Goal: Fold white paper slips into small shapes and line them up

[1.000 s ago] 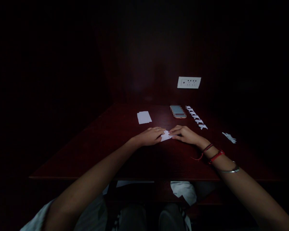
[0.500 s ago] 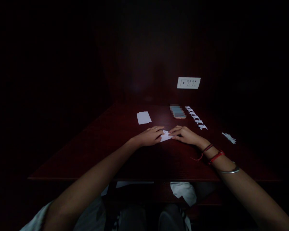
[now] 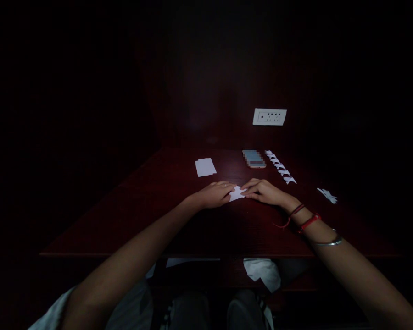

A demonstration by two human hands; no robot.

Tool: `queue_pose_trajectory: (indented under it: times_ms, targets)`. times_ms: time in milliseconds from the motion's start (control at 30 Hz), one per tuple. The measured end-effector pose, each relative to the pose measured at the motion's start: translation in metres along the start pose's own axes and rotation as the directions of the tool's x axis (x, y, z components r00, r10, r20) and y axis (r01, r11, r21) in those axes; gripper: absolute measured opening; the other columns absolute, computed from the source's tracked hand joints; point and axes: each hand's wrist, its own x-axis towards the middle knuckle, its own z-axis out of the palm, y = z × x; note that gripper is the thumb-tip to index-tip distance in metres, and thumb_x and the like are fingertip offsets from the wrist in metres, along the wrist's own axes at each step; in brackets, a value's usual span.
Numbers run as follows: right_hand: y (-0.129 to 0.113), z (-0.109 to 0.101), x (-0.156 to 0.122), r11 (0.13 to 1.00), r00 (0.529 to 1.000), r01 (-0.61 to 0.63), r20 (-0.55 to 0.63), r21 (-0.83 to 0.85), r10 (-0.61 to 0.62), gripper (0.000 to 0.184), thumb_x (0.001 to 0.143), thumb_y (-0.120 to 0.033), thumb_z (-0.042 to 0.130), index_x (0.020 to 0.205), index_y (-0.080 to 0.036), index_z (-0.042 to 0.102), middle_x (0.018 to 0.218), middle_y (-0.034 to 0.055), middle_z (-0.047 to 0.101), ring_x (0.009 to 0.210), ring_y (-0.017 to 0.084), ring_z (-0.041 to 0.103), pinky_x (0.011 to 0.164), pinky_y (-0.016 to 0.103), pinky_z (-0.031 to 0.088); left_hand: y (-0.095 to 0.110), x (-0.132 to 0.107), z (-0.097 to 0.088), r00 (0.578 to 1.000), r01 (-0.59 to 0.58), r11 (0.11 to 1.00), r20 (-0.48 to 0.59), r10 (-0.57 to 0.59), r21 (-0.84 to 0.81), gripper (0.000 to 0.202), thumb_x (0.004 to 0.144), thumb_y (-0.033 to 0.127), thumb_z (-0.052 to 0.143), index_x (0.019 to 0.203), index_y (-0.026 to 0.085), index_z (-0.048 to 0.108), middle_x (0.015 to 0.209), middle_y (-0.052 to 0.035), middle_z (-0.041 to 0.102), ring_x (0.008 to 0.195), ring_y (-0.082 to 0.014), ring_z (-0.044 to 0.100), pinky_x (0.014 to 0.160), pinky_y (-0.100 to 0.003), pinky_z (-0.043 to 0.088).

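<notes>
A small piece of white paper (image 3: 237,194), partly folded, lies on the dark red table between my hands. My left hand (image 3: 217,194) presses on its left side, with the fingertips over the paper and a ring on one finger. From the other side, my right hand (image 3: 264,191) pinches the paper's right edge with thumb and fingers. The fingers cover parts of the paper, so its exact folds are hard to make out. Beyond my left hand is a stack of white paper sheets (image 3: 205,167), lying flat.
A phone (image 3: 254,159) lies behind my right hand. Next to it runs a row of folded white paper pieces (image 3: 280,167). Thin white paper strips (image 3: 327,195) lie farther right. A socket panel (image 3: 270,117) is on the back wall. White crumpled material (image 3: 262,272) sits below the table edge.
My left fingers have shifted very slightly to the right over the paper. My right hand stays at the paper's right edge, and the things around have not moved.
</notes>
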Motion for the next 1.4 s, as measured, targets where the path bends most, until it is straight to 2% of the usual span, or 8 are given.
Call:
queue_pose_trajectory:
  times_ms: [167,333,500,867,1233,1400]
  targets:
    - [-0.0002,-0.0001,0.0,1.0,1.0,-0.005,0.011,-0.008,0.005,0.023,0.076,-0.025,0.043,0.094,-0.022,0.058,0.097,0.0035,0.057,0.09,0.013,0.048,0.083,0.031,0.035,-0.0003,0.0,0.0,1.0,-0.012,1.0,0.0,0.012,0.005,0.034,0.08,0.024,0.031,0.114,0.021,0.035,0.119,-0.0029,0.038,0.109,-0.0176,0.033,0.088,-0.032,0.027]
    - [0.0007,0.0007,0.0004,1.0,1.0,0.007,0.001,-0.008,-0.007,0.023,0.076,-0.025,0.043,0.092,-0.02,0.059,0.097,0.0047,0.057,0.089,0.014,0.048,0.08,0.029,0.037,0.0003,-0.0004,-0.0015,0.998,-0.01,0.998,0.062,0.006,0.063,0.038,0.081,0.023,0.028,0.119,0.024,0.028,0.123,0.0005,0.033,0.111,-0.0163,0.029,0.089,-0.031,0.025]
    - [0.0001,0.0005,0.0006,1.0,1.0,0.017,0.006,-0.013,-0.017,0.023,0.076,-0.024,0.044,0.092,-0.02,0.059,0.097,0.0045,0.057,0.089,0.014,0.048,0.081,0.029,0.036,0.0,-0.0002,-0.0022,0.997,-0.016,0.996,0.079,0.009,0.089,0.039,0.081,0.024,0.027,0.119,0.025,0.027,0.124,0.0014,0.032,0.111,-0.0158,0.028,0.089,-0.031,0.024]
    - [-0.0051,0.0002,0.0016,0.998,0.997,-0.033,-0.074,0.049,0.036,0.023,0.075,-0.026,0.046,0.092,-0.018,0.059,0.089,0.0046,0.06,0.084,0.014,0.051,0.078,0.028,0.038,0.0012,-0.0003,-0.0015,0.999,-0.003,0.995,0.052,-0.002,0.104,0.038,0.08,0.024,0.028,0.119,0.025,0.029,0.123,0.0022,0.033,0.11,-0.0154,0.029,0.09,-0.03,0.024]
    - [-0.0047,0.0004,0.0018,0.999,0.998,-0.02,-0.052,0.033,0.022,0.022,0.075,-0.026,0.045,0.088,-0.017,0.06,0.087,0.0048,0.06,0.083,0.013,0.052,0.077,0.027,0.038,0.0048,0.0013,-0.0038,0.998,-0.013,0.994,0.07,0.006,0.109,0.037,0.08,0.022,0.029,0.117,0.023,0.031,0.124,0.0015,0.033,0.11,-0.0152,0.03,0.088,-0.029,0.025]
    - [-0.0034,0.0005,0.0015,0.999,0.997,-0.022,-0.067,0.048,0.026,0.023,0.076,-0.027,0.044,0.088,-0.017,0.06,0.087,0.0044,0.061,0.082,0.013,0.052,0.079,0.027,0.037,0.0032,0.0009,-0.0022,0.999,-0.026,0.994,0.047,0.021,0.104,0.037,0.08,0.023,0.029,0.116,0.024,0.032,0.124,0.001,0.033,0.11,-0.0148,0.03,0.088,-0.029,0.025]
